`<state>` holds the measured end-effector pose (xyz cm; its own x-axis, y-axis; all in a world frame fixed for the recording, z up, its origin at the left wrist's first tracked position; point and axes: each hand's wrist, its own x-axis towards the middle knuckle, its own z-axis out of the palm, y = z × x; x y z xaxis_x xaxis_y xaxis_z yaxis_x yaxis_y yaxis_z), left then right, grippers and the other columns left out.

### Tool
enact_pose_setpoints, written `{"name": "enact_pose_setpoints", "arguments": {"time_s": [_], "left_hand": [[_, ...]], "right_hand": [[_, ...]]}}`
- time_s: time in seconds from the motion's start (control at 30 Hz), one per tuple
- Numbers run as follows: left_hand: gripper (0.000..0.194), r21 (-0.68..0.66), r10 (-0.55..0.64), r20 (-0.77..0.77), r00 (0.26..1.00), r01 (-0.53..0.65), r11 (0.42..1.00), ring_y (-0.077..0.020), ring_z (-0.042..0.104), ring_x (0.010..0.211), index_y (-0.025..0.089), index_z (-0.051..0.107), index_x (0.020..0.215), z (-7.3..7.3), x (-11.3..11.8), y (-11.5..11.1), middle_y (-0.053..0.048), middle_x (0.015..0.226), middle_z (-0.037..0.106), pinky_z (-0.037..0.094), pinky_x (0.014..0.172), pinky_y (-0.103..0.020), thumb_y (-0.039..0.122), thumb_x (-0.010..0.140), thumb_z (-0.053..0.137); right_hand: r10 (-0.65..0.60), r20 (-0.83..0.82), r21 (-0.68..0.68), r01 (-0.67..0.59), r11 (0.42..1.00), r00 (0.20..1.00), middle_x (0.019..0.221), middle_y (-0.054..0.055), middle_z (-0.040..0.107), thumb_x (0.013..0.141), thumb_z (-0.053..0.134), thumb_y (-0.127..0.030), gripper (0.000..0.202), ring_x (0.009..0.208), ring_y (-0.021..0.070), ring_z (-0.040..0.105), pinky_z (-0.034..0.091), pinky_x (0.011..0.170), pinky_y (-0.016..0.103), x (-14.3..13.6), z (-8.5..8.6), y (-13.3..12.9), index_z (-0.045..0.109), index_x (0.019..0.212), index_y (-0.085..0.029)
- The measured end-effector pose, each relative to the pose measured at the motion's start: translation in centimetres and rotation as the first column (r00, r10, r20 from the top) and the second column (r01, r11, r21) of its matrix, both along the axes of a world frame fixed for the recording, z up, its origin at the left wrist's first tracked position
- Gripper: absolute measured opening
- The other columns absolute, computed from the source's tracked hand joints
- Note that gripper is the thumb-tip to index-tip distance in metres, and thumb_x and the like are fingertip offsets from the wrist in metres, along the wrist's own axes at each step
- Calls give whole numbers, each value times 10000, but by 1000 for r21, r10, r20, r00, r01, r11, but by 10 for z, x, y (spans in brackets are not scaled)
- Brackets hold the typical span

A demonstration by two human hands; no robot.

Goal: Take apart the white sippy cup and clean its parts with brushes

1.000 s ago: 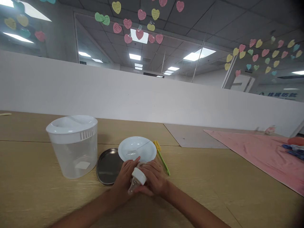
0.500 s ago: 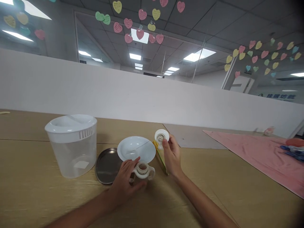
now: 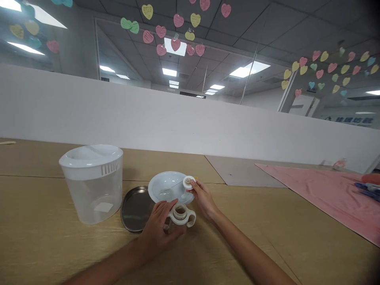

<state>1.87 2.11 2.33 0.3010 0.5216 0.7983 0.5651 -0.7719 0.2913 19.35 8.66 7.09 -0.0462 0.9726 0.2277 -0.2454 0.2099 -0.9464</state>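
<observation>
My left hand (image 3: 160, 223) is wrapped round a two-handled baby bottle (image 3: 180, 213) on the near part of the table. The bottle's mouth is uncovered and faces up. In my right hand (image 3: 204, 197) a white bottle cap (image 3: 189, 182) is pinched between thumb and fingers. Its inner side shows towards me, above the right rim of a white bowl (image 3: 160, 178). A clear spoon-like utensil (image 3: 169, 192) lies in the bowl. Just left of the bowl sits a round dark metal tray (image 3: 136, 209), partly covered by my left hand.
A translucent plastic bucket with a white lid (image 3: 92, 178) stands to the left. Pink cloth (image 3: 320, 194) covers the right side, with blue and red items (image 3: 369, 186) at its edge. A white partition (image 3: 178, 122) runs behind the table.
My right hand has brought the cap left and slightly down, from beside the bowl to over its right rim. The yellow-green tool there is now mostly hidden. My left hand keeps hold of the bottle.
</observation>
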Motion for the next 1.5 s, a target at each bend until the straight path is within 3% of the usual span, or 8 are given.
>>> {"name": "enact_pose_setpoints", "arguments": {"time_s": [0.43,0.63,0.87,1.03,1.2,1.37,1.5], "left_hand": [[597,-53,-4,-11,1000,3,999,-273,558,1048,171,408,1291,-1,-1,0,-131,1137,607,432,940,-456,465,802,584],[590,-60,-11,-6,1000,11,998,-268,579,1017,170,443,1274,5,0,-3,-127,1106,625,454,917,-443,478,793,590],[580,-26,-6,-2,1000,6,1000,-274,576,1023,170,435,1267,1,0,-1,-128,1122,619,446,923,-459,472,796,588],[562,-54,-9,12,1000,9,999,-272,561,1050,174,415,1283,-2,1,-1,-128,1141,607,418,958,-462,454,818,561],[577,-70,-2,-14,1000,1,998,-276,554,1056,168,430,1277,0,0,-1,-129,1140,609,430,942,-453,462,803,582],[568,-53,-4,-18,1000,3,999,-270,567,1038,166,434,1267,3,0,-2,-126,1126,618,438,932,-449,464,805,578],[562,-52,-5,-13,1000,4,999,-277,573,1030,161,449,1258,5,0,-3,-131,1114,623,440,927,-462,470,805,571]], "right_hand": [[-6,1,-18,6,1000,1000,1120,53,580,630,707,-425,442,929,196,566,496,768,300,2,-3,3,649,1000,-191],[-29,44,-8,30,1000,999,1018,54,606,628,710,-395,465,881,177,584,493,777,294,1,3,-2,633,1030,-175],[-95,211,246,41,968,973,1092,79,617,691,668,-343,335,1001,204,571,461,869,330,5,-4,2,657,992,-195],[-181,432,335,29,942,884,1116,77,615,764,600,-313,312,1004,191,572,427,929,360,9,-11,4,635,1050,-192],[-187,535,323,5,946,824,952,73,669,789,571,-344,325,882,198,610,457,825,356,6,-6,-2,617,1057,-165],[-149,513,278,1,961,845,985,78,666,787,566,-426,350,888,201,627,459,758,313,3,-1,-6,622,1016,-167],[-108,508,235,-16,972,855,850,56,677,784,551,-474,369,773,189,625,439,642,283,2,-1,-7,615,968,-161]]}}
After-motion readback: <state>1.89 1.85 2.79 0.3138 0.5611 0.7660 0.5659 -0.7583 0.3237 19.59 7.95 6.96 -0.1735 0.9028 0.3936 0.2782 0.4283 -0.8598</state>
